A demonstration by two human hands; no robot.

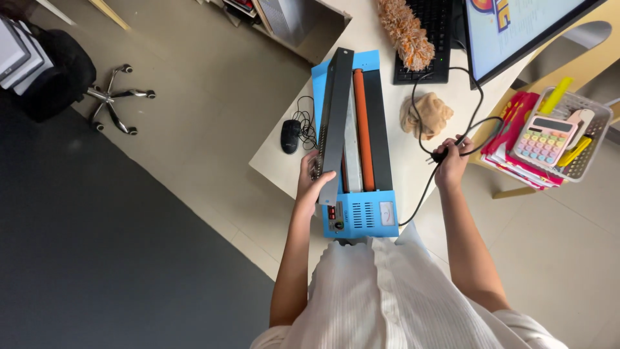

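Gripping the grey cover point(334, 123) of the blue machine point(361, 194) at centre frame, the left hand point(312, 178) closes around its near end. The right hand point(450, 165) clasps the black plug point(440, 155) right of centre, over bare tabletop point(403, 161) near the table's lower edge.

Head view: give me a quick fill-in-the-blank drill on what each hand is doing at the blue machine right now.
1. The left hand grips the machine's long grey ____.
2. The right hand holds the black power ____.
3. The roller inside the blue machine is coloured ____.
4. The pastel calculator lies in a wire ____.

Missing words: cover; plug; orange; basket
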